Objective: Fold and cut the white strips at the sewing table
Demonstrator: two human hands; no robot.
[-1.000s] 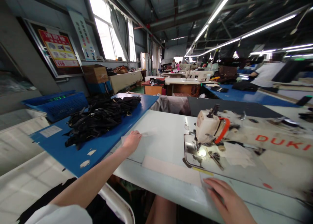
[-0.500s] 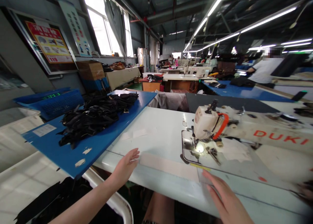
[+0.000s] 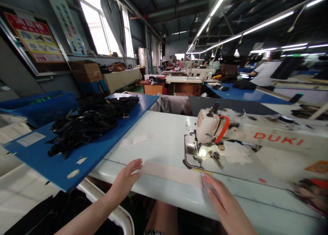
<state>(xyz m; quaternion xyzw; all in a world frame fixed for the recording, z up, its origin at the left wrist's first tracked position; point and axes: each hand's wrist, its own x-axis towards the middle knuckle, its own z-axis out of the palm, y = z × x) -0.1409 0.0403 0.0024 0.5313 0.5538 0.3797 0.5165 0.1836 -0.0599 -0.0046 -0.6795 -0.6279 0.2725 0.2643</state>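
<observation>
Leftmost, a blue basket [image 3: 51, 111] stood behind a blue worktop [image 3: 55, 170]. On that worktop lay a paper label [image 3: 30, 139], two pale scraps [image 3: 81, 160] near its front edge, and a tangled heap of black pieces [image 3: 87, 120] with metal fittings showing. To the right, a white worktop [image 3: 164, 135] adjoined it, bearing a thin pale piece [image 3: 134, 139] just beyond the left hand [image 3: 124, 180]. The left hand's grip was open, its thumb held apart from the fingers and nothing clasped between them. Its fingertips were at the left end of a pale strip [image 3: 171, 173]; contact could not be confirmed. The strip lay flat along the front of the white worktop, between the two hands. At its right end was the right hand [image 3: 224, 199], fingers extended, thumb lower and apart; whether this grip pinched the strip's edge could not be told. Beyond the strip and to its right stood a sewing machine [image 3: 210, 125] with its lamp lit, and pale pointed pieces [image 3: 237, 154] lay beside its needle area. At the far right background, a person in a white top [image 3: 265, 74] was at another blue worktop.
</observation>
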